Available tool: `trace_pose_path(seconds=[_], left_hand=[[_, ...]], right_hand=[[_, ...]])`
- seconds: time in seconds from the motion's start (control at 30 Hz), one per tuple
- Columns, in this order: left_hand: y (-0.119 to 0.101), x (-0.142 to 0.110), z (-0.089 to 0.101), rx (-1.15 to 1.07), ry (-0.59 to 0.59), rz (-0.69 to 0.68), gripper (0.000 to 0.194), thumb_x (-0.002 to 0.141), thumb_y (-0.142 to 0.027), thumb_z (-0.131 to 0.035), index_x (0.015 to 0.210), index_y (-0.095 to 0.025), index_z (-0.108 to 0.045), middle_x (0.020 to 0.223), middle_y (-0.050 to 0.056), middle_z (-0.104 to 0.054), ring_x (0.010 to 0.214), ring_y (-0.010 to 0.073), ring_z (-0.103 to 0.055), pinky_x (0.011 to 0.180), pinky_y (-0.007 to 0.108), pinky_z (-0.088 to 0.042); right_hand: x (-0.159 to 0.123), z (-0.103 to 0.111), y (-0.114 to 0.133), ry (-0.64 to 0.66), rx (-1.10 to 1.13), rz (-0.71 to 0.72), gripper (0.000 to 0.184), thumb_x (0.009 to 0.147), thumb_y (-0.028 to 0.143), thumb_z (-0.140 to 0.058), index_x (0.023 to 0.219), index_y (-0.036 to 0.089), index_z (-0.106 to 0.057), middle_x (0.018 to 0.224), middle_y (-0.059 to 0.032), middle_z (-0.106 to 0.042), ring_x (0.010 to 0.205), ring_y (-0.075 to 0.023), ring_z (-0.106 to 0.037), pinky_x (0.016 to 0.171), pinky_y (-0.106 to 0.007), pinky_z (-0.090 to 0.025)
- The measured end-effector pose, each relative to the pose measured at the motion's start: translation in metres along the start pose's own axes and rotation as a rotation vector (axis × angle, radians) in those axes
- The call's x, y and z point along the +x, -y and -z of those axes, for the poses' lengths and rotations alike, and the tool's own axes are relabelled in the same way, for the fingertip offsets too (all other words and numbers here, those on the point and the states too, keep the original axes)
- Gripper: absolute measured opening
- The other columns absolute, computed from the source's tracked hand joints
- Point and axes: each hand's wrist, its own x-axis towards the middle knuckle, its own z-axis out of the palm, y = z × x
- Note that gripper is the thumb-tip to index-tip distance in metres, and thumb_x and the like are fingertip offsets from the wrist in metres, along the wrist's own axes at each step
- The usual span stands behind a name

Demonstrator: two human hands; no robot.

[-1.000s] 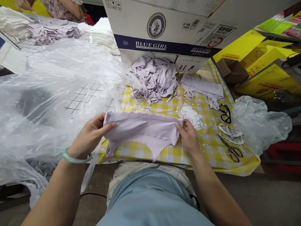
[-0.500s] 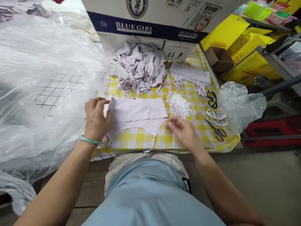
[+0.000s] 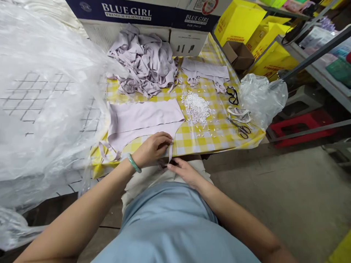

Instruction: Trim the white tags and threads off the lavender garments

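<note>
A pale lilac garment [image 3: 142, 118] lies flat on the yellow checked tablecloth [image 3: 208, 135] in front of me. A thin strap of it hangs over the table's front edge. My left hand [image 3: 153, 148], with a green bangle on the wrist, is curled and pinches that strap at the edge. Just below the edge, my right hand [image 3: 183, 171] has its fingers closed on the strap's lower end.
A heap of lilac garments [image 3: 142, 64] and another flat piece [image 3: 205, 71] lie farther back, under a Blue Girl carton [image 3: 126, 12]. White bits [image 3: 196, 106], scissors [image 3: 240, 128] and black glasses [image 3: 232, 95] lie right. A big clear plastic bag [image 3: 46, 102] fills the left.
The garment went from held up in both hands to lying flat on the table. Both hands then came down to the front edge and took hold of its hanging strap.
</note>
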Motion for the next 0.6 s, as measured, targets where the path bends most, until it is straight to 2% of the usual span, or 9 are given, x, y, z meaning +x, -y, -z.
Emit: trace_pose_path(seconds=[0.07,0.2,0.23,0.3,0.37,0.4,0.47,0.53,0.6], left_hand=[[0.001,-0.003,-0.001,0.031,0.007,-0.016,0.023,0.085,-0.014,-0.05,0.099,-0.015,-0.068,0.112,0.012,-0.067,0.104,0.0206,-0.064,0.094,0.036,-0.052],[0.001,-0.007,-0.005,0.057,-0.01,-0.026,0.026,0.085,-0.021,-0.055,0.109,-0.016,-0.067,0.118,0.012,-0.065,0.11,0.0221,-0.062,0.099,0.038,-0.05],[0.002,-0.007,-0.007,0.063,-0.02,-0.02,0.027,0.085,-0.022,-0.057,0.11,-0.017,-0.066,0.119,0.011,-0.065,0.11,0.0226,-0.062,0.1,0.039,-0.049],[0.003,-0.007,-0.01,0.073,-0.042,-0.008,0.029,0.085,-0.026,-0.059,0.112,-0.018,-0.066,0.119,0.011,-0.066,0.111,0.0237,-0.061,0.1,0.041,-0.049],[0.004,-0.006,-0.014,0.086,-0.068,-0.005,0.031,0.085,-0.03,-0.062,0.113,-0.018,-0.067,0.118,0.011,-0.066,0.11,0.0245,-0.062,0.099,0.042,-0.05],[0.004,-0.006,-0.017,0.096,-0.088,-0.007,0.03,0.085,-0.03,-0.062,0.112,-0.018,-0.067,0.117,0.012,-0.067,0.109,0.0248,-0.062,0.098,0.042,-0.05],[0.005,-0.004,-0.022,0.116,-0.136,-0.012,0.027,0.086,-0.029,-0.062,0.11,-0.018,-0.069,0.114,0.012,-0.068,0.106,0.0247,-0.062,0.096,0.042,-0.051],[0.005,-0.003,-0.026,0.127,-0.176,-0.014,0.023,0.089,-0.028,-0.059,0.105,-0.018,-0.072,0.111,0.012,-0.068,0.103,0.0242,-0.063,0.093,0.041,-0.052],[0.004,-0.003,-0.028,0.13,-0.191,-0.018,0.022,0.092,-0.028,-0.055,0.1,-0.018,-0.074,0.109,0.011,-0.069,0.101,0.0236,-0.063,0.09,0.04,-0.053]], right_hand=[[-0.005,-0.002,-0.004,0.035,0.031,0.003,0.036,0.083,0.051,-0.062,0.1,0.02,-0.07,0.109,-0.0047,-0.071,0.111,-0.0224,-0.061,0.104,-0.039,-0.041],[-0.043,0.002,0.004,-0.1,-0.237,0.044,0.033,0.088,0.049,-0.057,0.083,0.019,-0.069,0.09,-0.0043,-0.071,0.093,-0.0201,-0.064,0.095,-0.037,-0.045],[-0.055,0.005,0.008,-0.135,-0.296,0.05,0.031,0.089,0.047,-0.056,0.087,0.019,-0.069,0.087,-0.0039,-0.07,0.089,-0.0191,-0.064,0.093,-0.036,-0.046],[-0.077,0.011,0.019,-0.189,-0.331,0.056,0.029,0.092,0.041,-0.054,0.109,0.021,-0.064,0.081,-0.0018,-0.069,0.083,-0.0166,-0.063,0.086,-0.033,-0.048],[-0.093,0.017,0.034,-0.204,-0.267,0.059,0.044,0.093,0.037,-0.054,0.134,0.024,-0.047,0.075,0.0013,-0.066,0.075,-0.0146,-0.063,0.078,-0.03,-0.051],[-0.097,0.02,0.044,-0.184,-0.233,0.058,0.047,0.093,0.036,-0.054,0.137,0.024,-0.044,0.074,0.0019,-0.066,0.072,-0.014,-0.063,0.075,-0.029,-0.051],[-0.101,0.026,0.068,-0.098,-0.19,0.075,0.034,0.093,0.036,-0.055,0.124,0.022,-0.058,0.077,-0.0012,-0.07,0.074,-0.0143,-0.065,0.077,-0.029,-0.052],[-0.096,0.031,0.096,0.01,-0.141,0.121,0.024,0.094,0.035,-0.053,0.105,0.02,-0.068,0.092,-0.0068,-0.075,0.088,-0.0171,-0.069,0.083,-0.03,-0.052],[-0.084,0.035,0.122,0.088,-0.055,0.199,0.023,0.093,0.033,-0.054,0.105,0.022,-0.07,0.107,-0.008,-0.074,0.103,-0.0195,-0.068,0.092,-0.033,-0.05]])
